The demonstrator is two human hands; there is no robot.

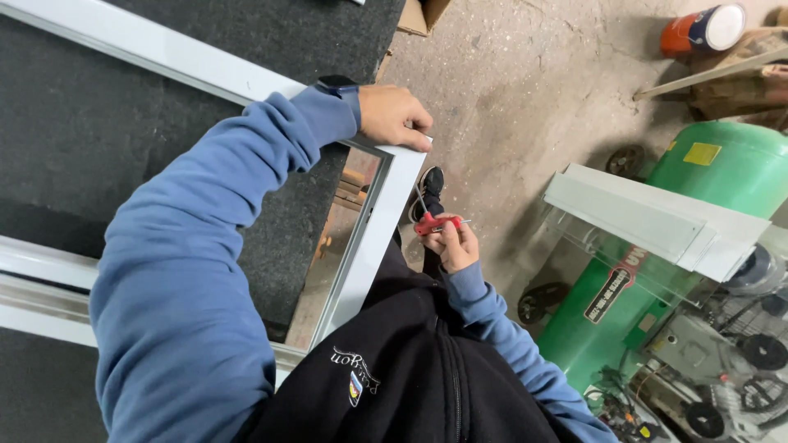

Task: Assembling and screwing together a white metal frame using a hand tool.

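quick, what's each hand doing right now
Left hand: closed on the corner of the white frame.
Right hand: closed, holding a red-handled hex key.

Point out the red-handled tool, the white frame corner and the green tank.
Red-handled tool [437, 223], head view: on the red handle, in the right hand [456, 246].
White frame [404, 159], head view: on its corner, under the left hand [392, 113].
Green tank [730, 164], head view: on its upper curved side.
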